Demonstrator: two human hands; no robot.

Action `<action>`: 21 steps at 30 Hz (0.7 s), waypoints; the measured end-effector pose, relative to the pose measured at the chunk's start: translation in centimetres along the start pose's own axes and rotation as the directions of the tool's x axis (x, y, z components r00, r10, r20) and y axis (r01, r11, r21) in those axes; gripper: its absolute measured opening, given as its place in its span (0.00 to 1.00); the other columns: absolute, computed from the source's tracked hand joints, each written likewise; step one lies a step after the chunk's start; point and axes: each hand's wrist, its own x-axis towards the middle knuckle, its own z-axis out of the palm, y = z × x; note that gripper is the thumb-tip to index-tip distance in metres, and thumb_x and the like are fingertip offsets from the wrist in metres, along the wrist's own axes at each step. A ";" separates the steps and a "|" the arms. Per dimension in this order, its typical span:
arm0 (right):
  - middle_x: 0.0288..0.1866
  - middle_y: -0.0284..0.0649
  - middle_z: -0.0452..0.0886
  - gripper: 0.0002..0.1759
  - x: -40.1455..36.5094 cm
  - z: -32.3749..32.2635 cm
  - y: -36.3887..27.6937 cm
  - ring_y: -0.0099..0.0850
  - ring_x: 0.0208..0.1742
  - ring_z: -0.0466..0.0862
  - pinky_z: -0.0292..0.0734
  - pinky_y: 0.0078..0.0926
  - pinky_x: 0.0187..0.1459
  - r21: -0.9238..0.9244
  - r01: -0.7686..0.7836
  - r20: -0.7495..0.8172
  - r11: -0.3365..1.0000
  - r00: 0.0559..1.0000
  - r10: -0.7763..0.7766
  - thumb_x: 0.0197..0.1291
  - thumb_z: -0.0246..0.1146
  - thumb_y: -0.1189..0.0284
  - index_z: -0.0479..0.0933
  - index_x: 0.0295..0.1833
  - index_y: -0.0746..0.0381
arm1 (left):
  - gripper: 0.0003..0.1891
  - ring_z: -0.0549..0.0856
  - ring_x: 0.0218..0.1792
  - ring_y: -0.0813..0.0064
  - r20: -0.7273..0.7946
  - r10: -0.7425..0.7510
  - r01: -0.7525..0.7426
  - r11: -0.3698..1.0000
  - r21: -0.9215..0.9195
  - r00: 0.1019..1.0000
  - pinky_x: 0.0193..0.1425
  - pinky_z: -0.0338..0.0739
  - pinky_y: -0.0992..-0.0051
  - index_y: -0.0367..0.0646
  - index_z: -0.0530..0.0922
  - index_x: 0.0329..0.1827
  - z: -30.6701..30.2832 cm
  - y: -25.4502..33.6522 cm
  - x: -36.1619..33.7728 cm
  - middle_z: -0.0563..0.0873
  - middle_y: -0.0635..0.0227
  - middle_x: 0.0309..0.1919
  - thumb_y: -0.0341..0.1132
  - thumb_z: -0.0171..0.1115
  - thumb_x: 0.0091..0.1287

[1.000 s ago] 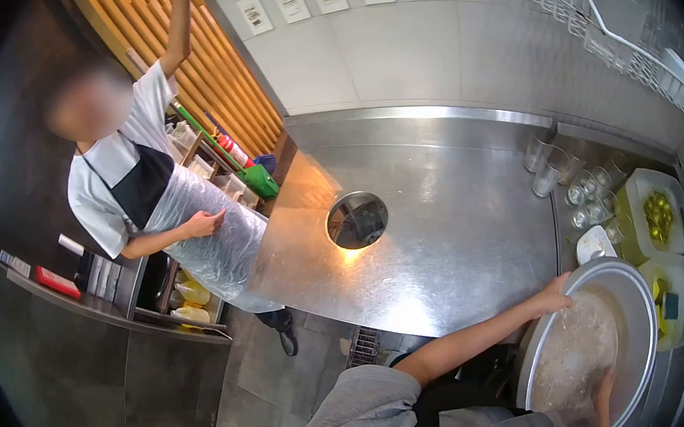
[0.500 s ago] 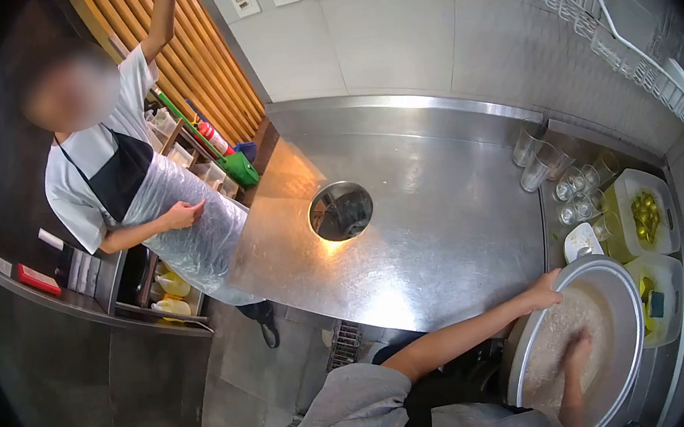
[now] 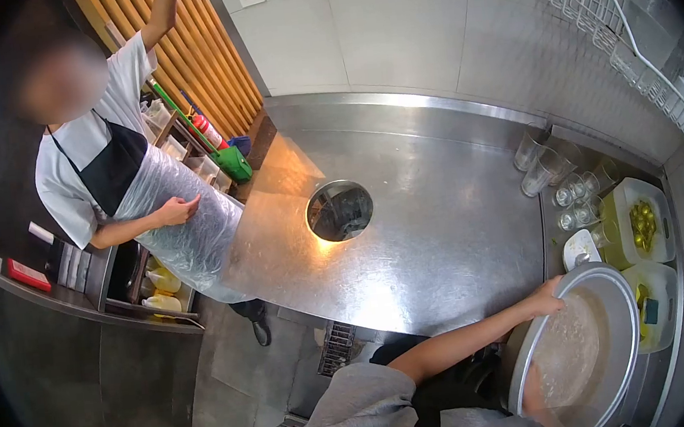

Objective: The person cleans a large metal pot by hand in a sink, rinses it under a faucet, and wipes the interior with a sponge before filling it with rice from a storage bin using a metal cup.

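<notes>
My left hand (image 3: 546, 299) grips the near-left part of the rim of a large metal pot (image 3: 621, 326), fingers wrapped over the edge. Cloudy, pale brownish water (image 3: 571, 348) with whitish bits, possibly grains, fills the bottom of this tilted pot. Inside, at the lower left wall, is my right hand (image 3: 534, 390). Its fingers are not clearly visible, so I cannot make out whether they hold anything.
A steel counter (image 3: 442, 228) with a round opening (image 3: 340, 211) stretches to the left. Clear glasses (image 3: 544, 169), a white dish (image 3: 581, 250) and plastic tubs (image 3: 642, 226) stand beyond the pot. A co-worker in an apron (image 3: 119, 165) stands at the counter's far left, one arm raised.
My right hand has moved from the middle of the cloudy water to the pot's lower left side. My left hand keeps its hold on the rim. The view has shifted slightly.
</notes>
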 end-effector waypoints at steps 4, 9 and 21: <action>0.31 0.48 0.80 0.12 -2.4 -6.3 4.8 0.36 0.32 0.81 0.74 0.35 0.36 -0.340 -0.001 0.380 0.940 0.915 0.139 0.45 0.62 0.72 0.75 0.36 0.68 | 0.23 0.77 0.40 0.63 -0.060 0.007 0.005 0.981 0.193 0.998 0.45 0.71 0.69 0.37 0.69 0.46 -0.7 0.2 0.1 0.78 0.55 0.35 0.28 0.57 0.42; 0.26 0.51 0.76 0.16 0.2 -4.8 3.8 0.48 0.29 0.77 0.71 0.40 0.32 -0.407 0.053 0.182 0.912 0.983 0.024 0.39 0.68 0.66 0.75 0.29 0.67 | 0.18 0.78 0.32 0.66 -0.044 -0.037 0.047 0.971 0.236 0.998 0.37 0.73 0.67 0.37 0.71 0.38 -0.9 0.7 0.6 0.78 0.55 0.29 0.30 0.61 0.41; 0.34 0.49 0.80 0.14 -2.7 -6.0 1.6 0.42 0.36 0.81 0.76 0.36 0.35 -0.467 -0.183 0.314 0.865 0.880 0.356 0.38 0.66 0.69 0.78 0.34 0.63 | 0.21 0.79 0.35 0.73 0.034 -0.245 0.243 0.969 0.049 0.969 0.36 0.75 0.76 0.34 0.68 0.50 -0.1 3.7 -0.4 0.78 0.58 0.37 0.21 0.52 0.48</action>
